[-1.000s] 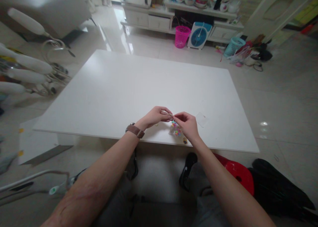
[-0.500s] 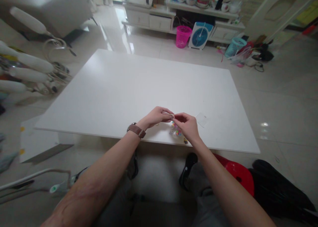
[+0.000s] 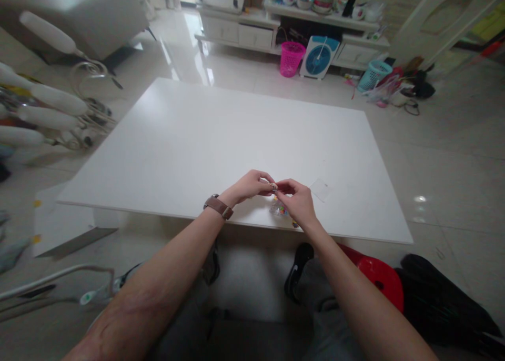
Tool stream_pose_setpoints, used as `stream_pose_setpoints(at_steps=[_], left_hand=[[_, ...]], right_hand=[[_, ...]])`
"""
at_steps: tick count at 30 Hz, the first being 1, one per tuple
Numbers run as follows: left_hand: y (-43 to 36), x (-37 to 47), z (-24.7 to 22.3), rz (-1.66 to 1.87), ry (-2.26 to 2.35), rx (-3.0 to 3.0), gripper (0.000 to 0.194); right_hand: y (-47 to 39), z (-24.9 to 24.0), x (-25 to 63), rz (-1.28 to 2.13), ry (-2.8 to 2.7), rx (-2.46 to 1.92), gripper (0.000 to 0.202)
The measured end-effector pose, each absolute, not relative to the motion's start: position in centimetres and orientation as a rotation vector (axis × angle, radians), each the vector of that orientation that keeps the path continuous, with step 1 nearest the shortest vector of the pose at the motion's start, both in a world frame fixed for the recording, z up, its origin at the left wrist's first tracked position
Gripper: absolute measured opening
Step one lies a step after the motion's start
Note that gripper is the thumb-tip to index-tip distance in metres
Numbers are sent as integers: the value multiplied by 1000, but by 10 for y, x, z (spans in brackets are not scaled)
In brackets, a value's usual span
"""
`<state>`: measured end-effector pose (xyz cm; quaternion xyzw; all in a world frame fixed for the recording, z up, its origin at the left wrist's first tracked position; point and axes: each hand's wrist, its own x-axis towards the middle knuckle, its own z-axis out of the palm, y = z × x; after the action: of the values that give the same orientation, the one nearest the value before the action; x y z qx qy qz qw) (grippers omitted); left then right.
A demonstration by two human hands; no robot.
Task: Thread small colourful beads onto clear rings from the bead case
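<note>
My left hand (image 3: 252,184), with a brown-strapped watch (image 3: 218,207) on its wrist, pinches a small pale and dark piece (image 3: 273,187), too small to name. My right hand (image 3: 298,199) meets it from the other side, thumb and finger closed on the same piece. Just below the fingers, a clear plastic bag (image 3: 275,208) with small bright-coloured bits lies on the white table (image 3: 221,134), partly hidden by my right hand. A tiny multicoloured piece (image 3: 295,224) rests by the table's near edge. Right of my right hand lies a flat transparent sheet or bag (image 3: 321,190).
A red stool (image 3: 381,279) and a black bag-like bundle (image 3: 437,303) are below the table's right side. Beyond the table stand a pink basket (image 3: 291,60), a blue and white fan (image 3: 319,58) and a low cabinet (image 3: 254,36). White padded bars (image 3: 47,117) are at the left.
Both hands stay almost in place over the bag. The small piece between the fingertips has turned slightly, showing a little differently; nothing was let go.
</note>
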<state>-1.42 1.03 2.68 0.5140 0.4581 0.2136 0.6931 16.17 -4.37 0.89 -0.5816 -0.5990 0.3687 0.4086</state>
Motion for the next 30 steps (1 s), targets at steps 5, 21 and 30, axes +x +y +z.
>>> stream_pose_setpoints(at_steps=[5,21,30], left_hand=[[13,-12,23,488,981,1095,14],[13,-10,18,561,974,1036,6],[14,-11,18,576,954,1011,15]], right_hand=[[-41,9,163,922,-1504,-1485,15],[-42,12,164,856,-1460,-1530,15],[-35,9,168,816,-1199,-1526,20]])
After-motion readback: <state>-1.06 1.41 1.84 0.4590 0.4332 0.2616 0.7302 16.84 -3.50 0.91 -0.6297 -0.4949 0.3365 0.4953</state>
